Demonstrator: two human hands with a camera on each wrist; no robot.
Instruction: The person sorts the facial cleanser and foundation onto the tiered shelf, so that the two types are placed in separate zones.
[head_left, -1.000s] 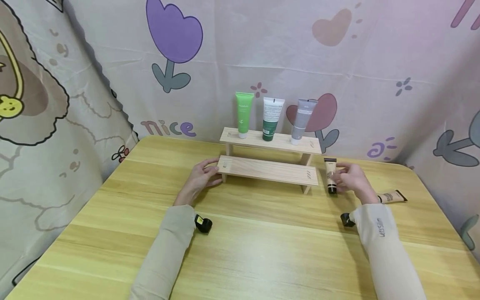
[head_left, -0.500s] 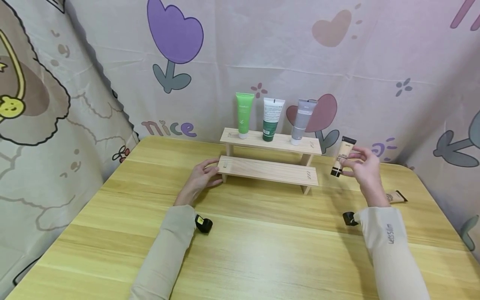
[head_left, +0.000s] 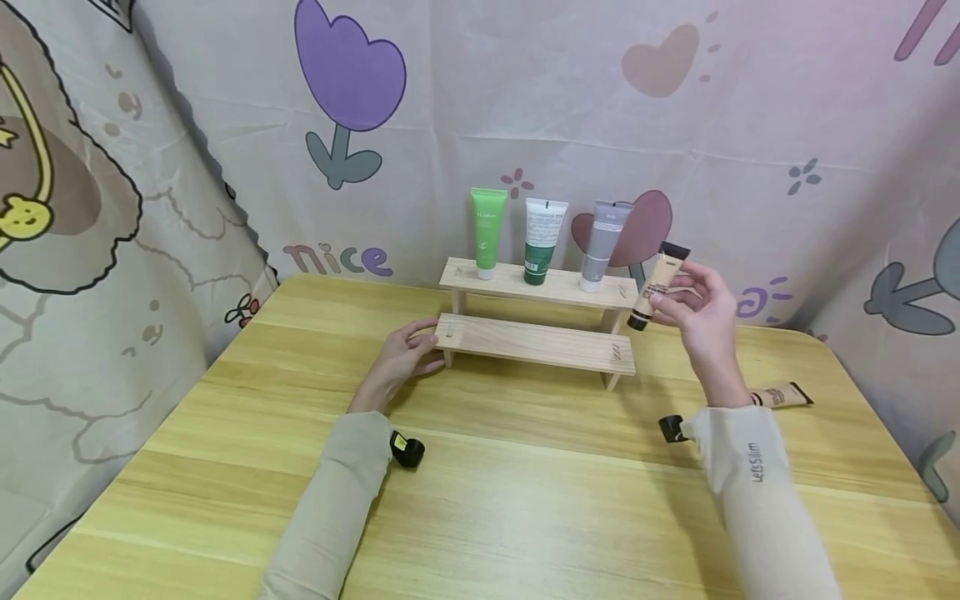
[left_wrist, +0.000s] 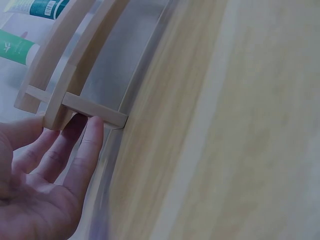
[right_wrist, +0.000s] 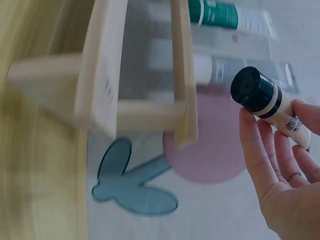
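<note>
My right hand (head_left: 708, 321) pinches a beige squeeze tube (head_left: 658, 287) with a black cap between thumb and fingers, raised beside the right end of a two-tier wooden display rack (head_left: 536, 340). The tube leans, cap downward; in the right wrist view its black cap (right_wrist: 252, 89) points toward the rack. My left hand (head_left: 397, 362) holds the left end of the rack's lower shelf, and the left wrist view shows its fingertips (left_wrist: 94, 125) under the shelf by the leg. On the upper shelf stand a bright green tube (head_left: 489, 233), a white-and-green tube (head_left: 543, 242) and a grey tube (head_left: 606, 246).
A second beige tube (head_left: 783, 395) lies on the wooden table (head_left: 525, 508), behind my right wrist and partly hidden by it. A patterned cloth (head_left: 480, 100) hangs close behind the rack and along the sides.
My right hand has lifted the beige tube off the table, first up and rightward, then left toward the rack's right end, tilting it. My left hand has stayed at the rack.
</note>
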